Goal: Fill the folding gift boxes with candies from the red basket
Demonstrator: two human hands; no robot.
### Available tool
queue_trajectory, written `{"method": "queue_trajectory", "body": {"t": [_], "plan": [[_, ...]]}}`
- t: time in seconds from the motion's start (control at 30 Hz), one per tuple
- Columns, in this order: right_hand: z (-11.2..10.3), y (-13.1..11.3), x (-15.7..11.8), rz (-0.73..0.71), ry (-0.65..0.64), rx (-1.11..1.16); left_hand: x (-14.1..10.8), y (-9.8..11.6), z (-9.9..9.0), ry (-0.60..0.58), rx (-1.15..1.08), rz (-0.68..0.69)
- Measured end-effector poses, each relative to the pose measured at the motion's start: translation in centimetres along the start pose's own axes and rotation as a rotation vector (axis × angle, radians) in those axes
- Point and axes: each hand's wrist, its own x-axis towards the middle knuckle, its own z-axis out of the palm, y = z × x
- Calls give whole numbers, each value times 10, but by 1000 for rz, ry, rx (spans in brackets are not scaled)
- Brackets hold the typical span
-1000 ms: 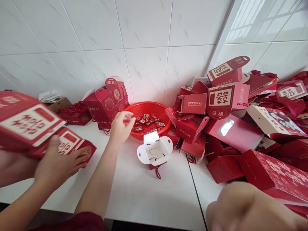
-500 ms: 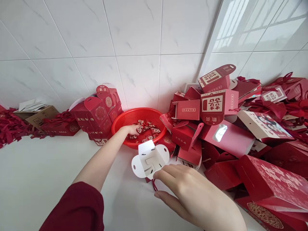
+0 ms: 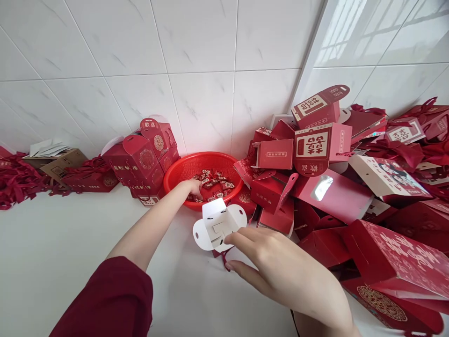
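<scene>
The left arm (image 3: 149, 229) and left hand (image 3: 193, 187) extend forward; the right hand (image 3: 277, 262) arches with thumb (image 3: 246, 275) and fingers (image 3: 241, 240) parted.

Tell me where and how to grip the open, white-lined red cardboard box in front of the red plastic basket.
Probably pinch the box by its near-right wall, fingers inside and thumb outside, from the near right, where the bare right hand is. Its mouth faces up with the flaps splayed, so the wall can be straddled, while the basket crowds the far side.
</scene>
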Motion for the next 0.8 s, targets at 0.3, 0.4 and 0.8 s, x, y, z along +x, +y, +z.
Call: {"method": "queue_trajectory", "body": {"t": [0.3, 0.4, 0.8], "plan": [[-5, 5, -5, 48, 24, 48, -60, 10, -34, 364, -322, 185], [-5, 9, -5, 66, 39, 57, -108, 24, -40, 535, -540, 277], [1, 19, 1, 140, 62, 38, -131, 35, -29, 274, -172, 93]]}}
